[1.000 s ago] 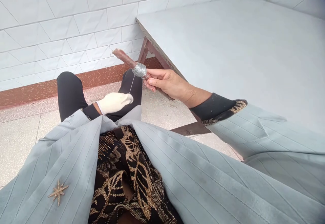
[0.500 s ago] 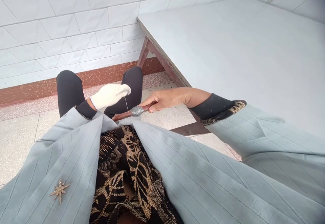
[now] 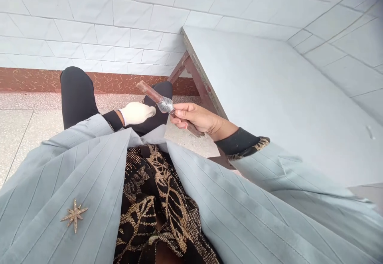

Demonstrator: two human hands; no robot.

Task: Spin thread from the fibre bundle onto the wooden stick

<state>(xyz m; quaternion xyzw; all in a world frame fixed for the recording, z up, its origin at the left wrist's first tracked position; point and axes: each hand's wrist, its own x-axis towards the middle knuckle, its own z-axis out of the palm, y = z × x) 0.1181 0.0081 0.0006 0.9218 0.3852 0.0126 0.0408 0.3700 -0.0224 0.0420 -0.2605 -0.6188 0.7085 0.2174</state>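
My right hand (image 3: 194,117), bare, grips a reddish-brown wooden stick (image 3: 149,91) by its lower part. Around the stick's middle sits a thick coil of silvery wire (image 3: 165,105), just beyond my thumb. The stick slants, its free end up and to the left, over my knee. My left hand (image 3: 138,113) wears a white knitted glove and is closed, its fingertips just left of the coil. A short bit of the wire's loose end shows between the glove and the coil; the grip on it is mostly hidden by the glove.
A pale table (image 3: 269,96) with a brown wooden frame stands at the right, against the white tiled wall (image 3: 119,16). My knees (image 3: 77,90) in black trousers are below the hands. Speckled floor tiles (image 3: 18,130) lie at the left.
My right hand has turned the stick so its free end swings from lower left to upper left. The glove is now lower beside the coil, with less wire showing. The view has shifted.
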